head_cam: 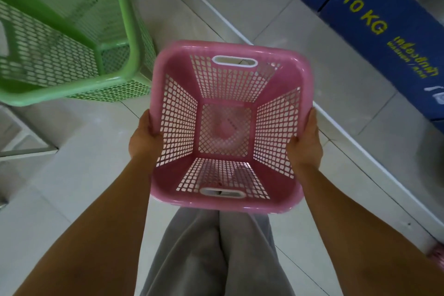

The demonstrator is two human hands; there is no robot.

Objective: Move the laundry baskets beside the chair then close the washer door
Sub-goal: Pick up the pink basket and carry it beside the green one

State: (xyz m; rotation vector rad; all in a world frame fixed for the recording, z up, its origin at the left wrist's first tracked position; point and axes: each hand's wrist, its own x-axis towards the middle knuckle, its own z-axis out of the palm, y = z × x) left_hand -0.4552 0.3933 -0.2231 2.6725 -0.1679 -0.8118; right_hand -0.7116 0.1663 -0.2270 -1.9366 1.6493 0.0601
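Pink basket (225, 127): square plastic laundry basket, glossy rolled rim with rounded corners, walls and floor pierced by a grid of small holes, walls tapering down to a smaller square floor with a faint solid patch at its middle; nothing inside it
Pink basket handles: two oval slots edged in white, one in the far wall, one in the near wall
Pink basket place: held in the air over the floor, mouth up and tipped slightly, right in front of the person's legs
Left hand (146, 138): clamped on the left rim of the pink basket, thumb over the rim on the inside, fingers hidden beneath
Right hand (306, 144): clamped on the right rim of the pink basket, thumb hooked inside, fingers hidden outside
Green basket (72, 38): taller plastic basket of finer mesh with a smooth thick rim, up and to the left of the pink basket, close to it but not touching; slightly blurred
Floor (91, 151): pale glossy square tiles with thin dark joints, seen below and through the pink basket's holes
Blue panel (384, 38): flat blue surface with yellow "10 KG" lettering, to the upper right of the pink basket, well apart
Trousers (211, 255): soft grey fabric, loose folds, just below the pink basket's near rim
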